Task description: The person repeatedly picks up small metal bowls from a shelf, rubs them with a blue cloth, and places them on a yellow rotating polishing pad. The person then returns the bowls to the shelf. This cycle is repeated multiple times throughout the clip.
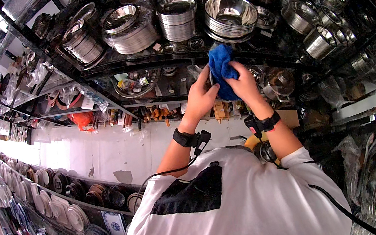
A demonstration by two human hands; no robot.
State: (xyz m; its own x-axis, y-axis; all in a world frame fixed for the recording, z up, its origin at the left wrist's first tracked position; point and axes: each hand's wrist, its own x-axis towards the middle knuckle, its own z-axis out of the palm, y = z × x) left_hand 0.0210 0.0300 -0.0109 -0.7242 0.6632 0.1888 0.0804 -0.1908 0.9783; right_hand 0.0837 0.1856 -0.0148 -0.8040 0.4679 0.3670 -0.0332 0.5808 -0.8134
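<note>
Two bare hands close in on one blue cloth (222, 68), held up in front of the metal shelf (153, 65). Left hand (202, 94), 8 o'clock of cloth: thumb and fingers narrow, pinching a thin greyish edge (212, 79) against the cloth; what item, cannot tell. Right hand (244, 85), between 4 and 5: fingers bent, gripping cloth, tips partly hidden in folds. Black strap on each wrist. Further out, from the cloth: wide steel bowls (230, 15), stacked, between 12 and 1; steel basins (178, 21), stacked, 11; lidded pot (279, 82), 4; orange-red bag (82, 120), 9; racked plates (76, 217), 8.
</note>
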